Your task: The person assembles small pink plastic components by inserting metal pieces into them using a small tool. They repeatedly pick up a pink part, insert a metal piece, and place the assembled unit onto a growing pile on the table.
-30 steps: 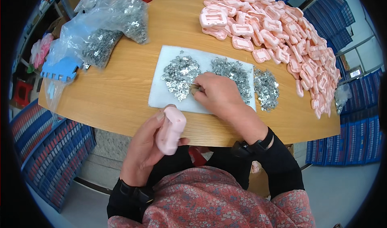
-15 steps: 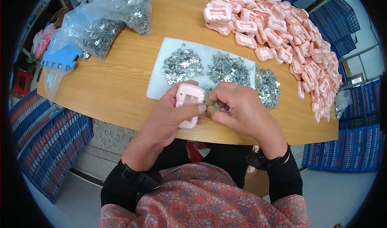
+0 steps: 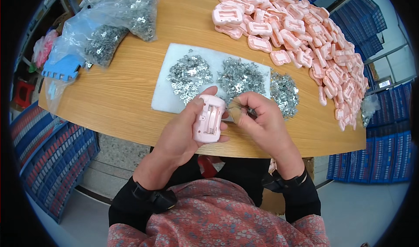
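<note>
My left hand (image 3: 181, 131) grips a pink plastic housing (image 3: 208, 124) over the near edge of the wooden table (image 3: 118, 94), its open compartment facing up. My right hand (image 3: 258, 121) is right beside it, fingertips pinched on a small metal clip that is barely visible against the housing's right edge. Just beyond both hands lies a white mat (image 3: 163, 94) with three piles of small metal clips (image 3: 190, 74).
A long heap of pink housings (image 3: 301, 29) runs along the far right of the table. Clear bags of metal parts (image 3: 111, 22) and a blue plastic piece (image 3: 63, 68) sit at the far left. Blue crates (image 3: 41, 159) stand on the floor on both sides.
My right hand left the clip pile and came back to the housing. My left hand raised the housing from below the table edge up to it and turned its open side up.
</note>
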A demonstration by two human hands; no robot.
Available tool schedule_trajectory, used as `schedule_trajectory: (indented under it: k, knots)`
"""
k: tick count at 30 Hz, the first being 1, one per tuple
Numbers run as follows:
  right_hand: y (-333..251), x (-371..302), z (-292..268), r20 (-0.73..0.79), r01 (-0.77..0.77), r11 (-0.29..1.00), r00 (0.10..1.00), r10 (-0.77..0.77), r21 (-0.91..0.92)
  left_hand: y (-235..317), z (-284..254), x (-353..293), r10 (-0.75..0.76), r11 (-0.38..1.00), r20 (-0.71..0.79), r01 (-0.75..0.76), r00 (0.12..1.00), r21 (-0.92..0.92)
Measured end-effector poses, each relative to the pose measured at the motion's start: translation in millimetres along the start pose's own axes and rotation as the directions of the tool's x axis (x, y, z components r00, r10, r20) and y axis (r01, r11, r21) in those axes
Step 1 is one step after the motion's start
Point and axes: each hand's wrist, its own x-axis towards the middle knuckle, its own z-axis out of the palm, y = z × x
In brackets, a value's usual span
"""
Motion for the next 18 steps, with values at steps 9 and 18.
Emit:
schedule_trajectory:
  k: [9, 18]
  knots:
    - [-17.3, 0.3, 10.7, 0.007, 0.125, 0.830, 0.989, -0.145, -0.543, -8.9, 7.5, -3.1, 0.005, 0.979, -0.021, -0.001, 1.000, 0.204]
    - [-7.6, -9.6, 12.1, -0.121, 0.127, 0.911, 0.975, -0.188, -0.393, -7.9, 3.2, 0.4, -0.097, 0.995, -0.029, 0.096, 0.995, -0.035]
